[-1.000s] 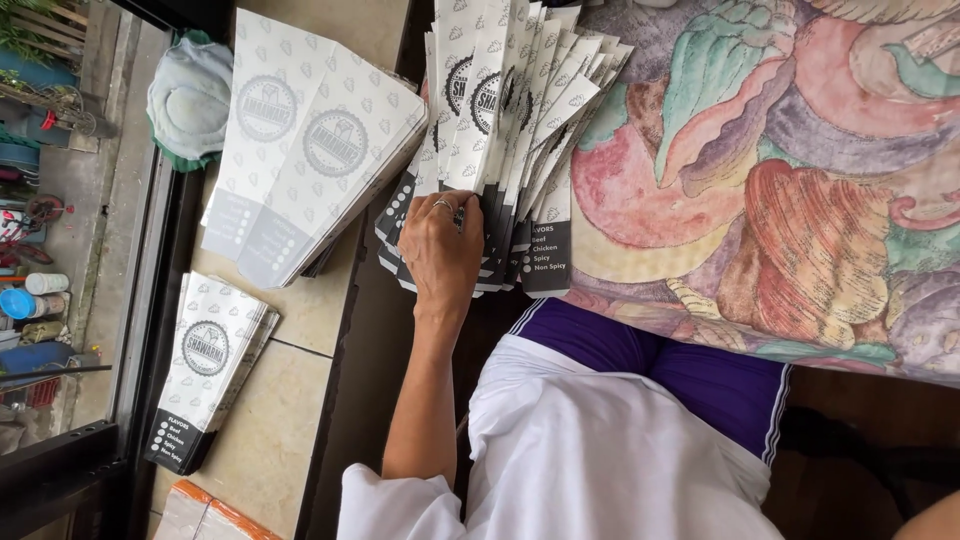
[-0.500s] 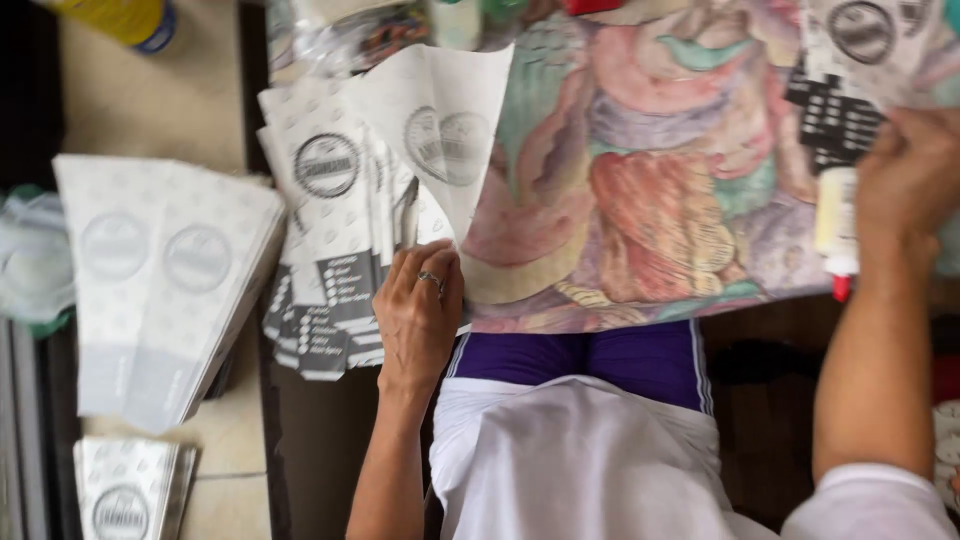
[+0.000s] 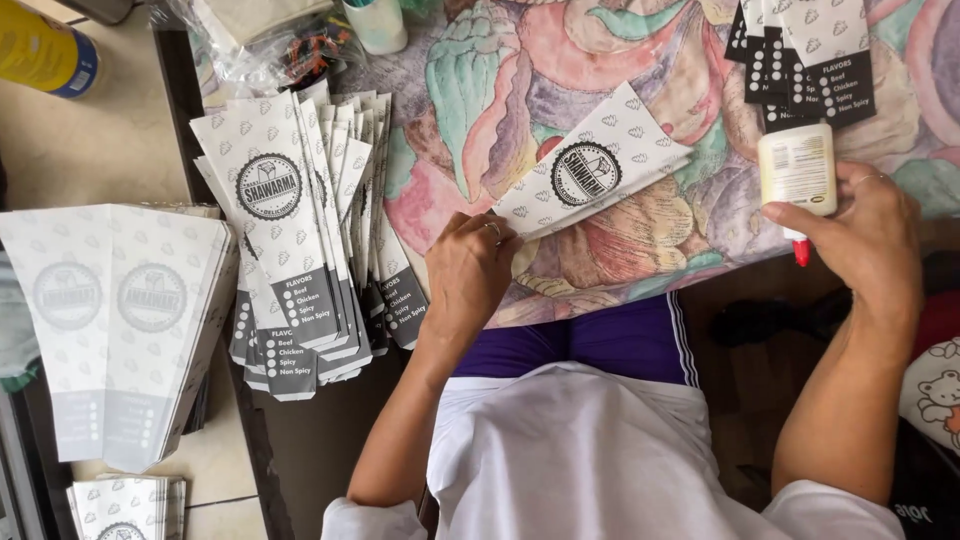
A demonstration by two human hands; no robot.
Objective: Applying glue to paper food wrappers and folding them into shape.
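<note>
My left hand (image 3: pixel 468 275) pinches the near corner of one flat white paper sleeve (image 3: pixel 592 167) with a round black emblem, lying on the colourful patterned tablecloth (image 3: pixel 640 60). My right hand (image 3: pixel 868 240) grips a white glue bottle (image 3: pixel 798 172) with its red tip pointing toward me, near the table's edge. A fanned stack of the same white sleeves (image 3: pixel 300 230) lies just left of my left hand. Another batch of sleeves (image 3: pixel 805 55) lies above the glue bottle at the top right.
A pile of folded sleeves (image 3: pixel 115 320) rests on the tan tiled ledge at left, with a smaller pile (image 3: pixel 125 505) below it. A yellow can (image 3: pixel 45 55) and a clear plastic bag (image 3: pixel 265 40) sit at the top left. My lap in white and purple fills the bottom.
My view has swung right. My left hand has drawn one sleeve out of the fanned stack onto the cloth. My right hand has come into fuller view with the glue bottle.
</note>
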